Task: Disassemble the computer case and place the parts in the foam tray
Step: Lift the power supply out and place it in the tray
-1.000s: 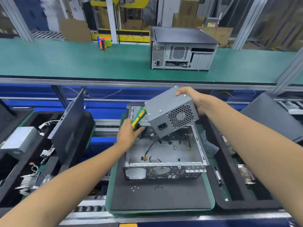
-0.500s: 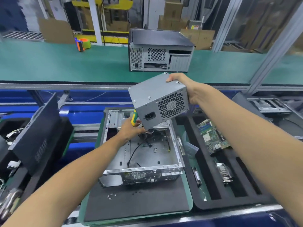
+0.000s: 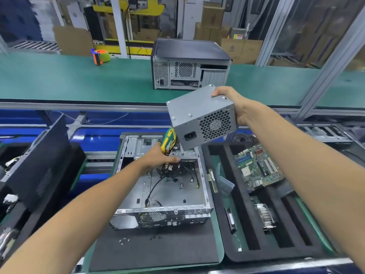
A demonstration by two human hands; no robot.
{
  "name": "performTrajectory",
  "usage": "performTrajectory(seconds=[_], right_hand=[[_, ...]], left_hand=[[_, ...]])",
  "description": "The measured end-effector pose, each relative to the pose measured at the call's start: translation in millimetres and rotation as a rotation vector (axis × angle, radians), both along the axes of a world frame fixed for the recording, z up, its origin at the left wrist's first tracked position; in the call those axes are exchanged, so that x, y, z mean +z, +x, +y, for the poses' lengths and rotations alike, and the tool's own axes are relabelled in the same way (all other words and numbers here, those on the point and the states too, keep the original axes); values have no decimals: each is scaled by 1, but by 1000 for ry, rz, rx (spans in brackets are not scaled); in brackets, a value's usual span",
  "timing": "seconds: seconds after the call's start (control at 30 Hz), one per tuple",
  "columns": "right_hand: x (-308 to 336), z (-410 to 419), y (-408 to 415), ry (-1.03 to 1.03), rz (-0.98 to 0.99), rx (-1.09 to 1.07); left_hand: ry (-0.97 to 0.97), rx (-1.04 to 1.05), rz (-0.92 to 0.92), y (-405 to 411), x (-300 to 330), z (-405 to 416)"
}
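Our right hand grips the power supply above the open case; our left hand holds a green screwdriver and its cable bundle. The foam tray right of the case holds a motherboard and a heatsink in separate slots.

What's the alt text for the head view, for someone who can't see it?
A person's right hand holds a grey power supply lifted above an open computer case, while the left hand grips a green-and-yellow screwdriver by its cables. A black foam tray to the right holds a motherboard.
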State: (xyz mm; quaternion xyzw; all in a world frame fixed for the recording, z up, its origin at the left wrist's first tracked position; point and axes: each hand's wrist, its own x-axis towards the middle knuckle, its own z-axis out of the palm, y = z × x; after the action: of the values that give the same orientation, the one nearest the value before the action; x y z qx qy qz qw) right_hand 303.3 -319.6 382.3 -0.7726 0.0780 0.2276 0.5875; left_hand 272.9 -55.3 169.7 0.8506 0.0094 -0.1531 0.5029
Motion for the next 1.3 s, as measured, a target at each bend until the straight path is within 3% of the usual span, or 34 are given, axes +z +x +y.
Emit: performTrajectory(seconds=[0.33, 0.53, 0.67, 0.9, 1.07, 1.3], right_hand=[[12, -67, 0, -22, -23, -49], [16, -104, 0, -55, -128, -118], [11, -128, 0, -64, -166, -157], [-8, -160, 6, -224, -334, -166], [-49, -185, 10, -320, -280, -137], [-104, -217, 4, -560, -209, -28]], left_hand=[[154, -10, -222, 13, 33, -40], [-17, -171, -107, 20, 70, -94], [-47, -168, 57, 18, 74, -129], [-94, -160, 263, 20, 45, -204], [28, -137, 265, 15, 4, -254], [-27, 32, 310, -2, -49, -318]])
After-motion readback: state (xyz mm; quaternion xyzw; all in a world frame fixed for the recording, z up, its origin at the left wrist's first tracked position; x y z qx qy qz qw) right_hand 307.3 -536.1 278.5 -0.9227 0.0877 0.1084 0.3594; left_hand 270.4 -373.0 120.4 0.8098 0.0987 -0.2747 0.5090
